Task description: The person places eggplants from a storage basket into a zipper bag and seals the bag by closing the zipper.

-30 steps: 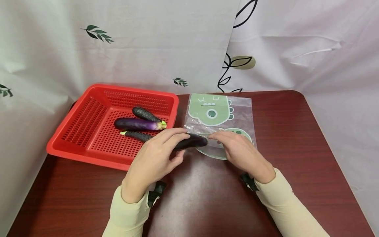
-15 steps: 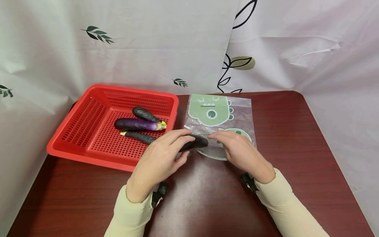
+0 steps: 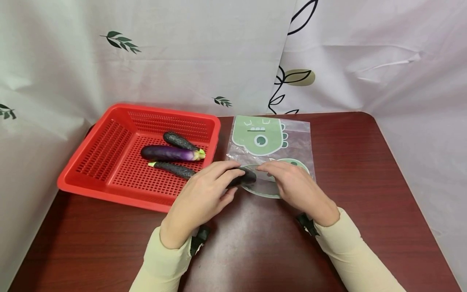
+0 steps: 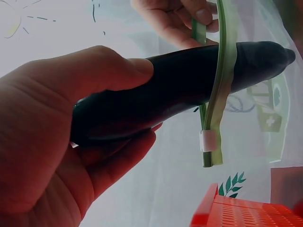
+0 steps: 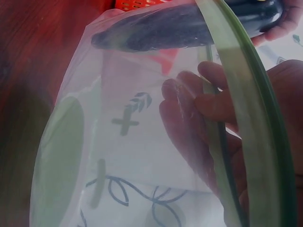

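My left hand (image 3: 204,192) grips a dark eggplant (image 4: 175,78) around its near end, thumb on one side and fingers on the other. The eggplant's far end lies inside the mouth of a clear zip bag (image 3: 294,126) with green cartoon prints. A green zip strip (image 4: 226,61) crosses the eggplant, with a pale slider (image 4: 207,140) near one end. My right hand (image 3: 297,188) pinches the other strip of the mouth between thumb and fingers. In the right wrist view, the tapered eggplant tip shows through the plastic, and my right fingers (image 5: 177,113) lie behind the film.
A red perforated basket (image 3: 89,193) stands on the left of the dark red wooden table (image 3: 255,251). Inside it lie a purple eggplant (image 3: 166,153) and two wrinkled dark eggplants, one behind (image 3: 178,140) and one in front (image 3: 173,168). A patterned white curtain (image 3: 164,73) hangs behind.
My left hand has moved slightly right with the eggplant, sliding it a little further into the bag's mouth. My right hand has kept its place at the bag.
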Demonstrator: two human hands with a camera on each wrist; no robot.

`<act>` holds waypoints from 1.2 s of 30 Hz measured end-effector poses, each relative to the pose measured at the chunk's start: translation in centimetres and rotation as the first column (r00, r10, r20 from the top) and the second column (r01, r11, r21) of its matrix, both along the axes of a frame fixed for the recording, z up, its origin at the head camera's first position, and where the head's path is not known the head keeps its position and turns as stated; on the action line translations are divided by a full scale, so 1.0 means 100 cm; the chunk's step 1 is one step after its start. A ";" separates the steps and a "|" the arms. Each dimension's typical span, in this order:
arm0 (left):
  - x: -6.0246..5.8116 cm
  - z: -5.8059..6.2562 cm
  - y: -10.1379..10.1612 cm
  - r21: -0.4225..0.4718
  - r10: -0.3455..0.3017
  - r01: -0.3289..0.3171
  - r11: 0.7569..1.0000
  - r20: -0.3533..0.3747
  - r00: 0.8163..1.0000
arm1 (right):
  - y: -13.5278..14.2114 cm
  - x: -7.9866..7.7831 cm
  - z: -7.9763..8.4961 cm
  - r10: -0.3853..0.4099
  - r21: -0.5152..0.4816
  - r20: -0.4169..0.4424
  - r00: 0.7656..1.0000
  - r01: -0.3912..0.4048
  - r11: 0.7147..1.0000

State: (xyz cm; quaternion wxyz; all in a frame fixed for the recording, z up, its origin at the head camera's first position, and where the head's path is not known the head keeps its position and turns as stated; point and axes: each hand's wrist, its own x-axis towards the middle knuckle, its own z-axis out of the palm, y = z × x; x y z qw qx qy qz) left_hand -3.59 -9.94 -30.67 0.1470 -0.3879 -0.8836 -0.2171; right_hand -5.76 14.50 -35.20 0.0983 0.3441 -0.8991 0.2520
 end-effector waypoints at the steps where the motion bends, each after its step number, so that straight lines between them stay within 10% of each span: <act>1: 0.000 0.000 0.000 -0.002 -0.001 0.001 1.000 0.000 1.000 | 0.000 0.000 0.000 0.000 -0.002 0.000 1.000 0.000 1.000; 36: -0.002 -0.009 0.006 -0.064 0.010 -0.011 0.998 -0.014 1.000 | 0.000 0.000 0.000 0.011 -0.023 -0.026 1.000 -0.012 1.000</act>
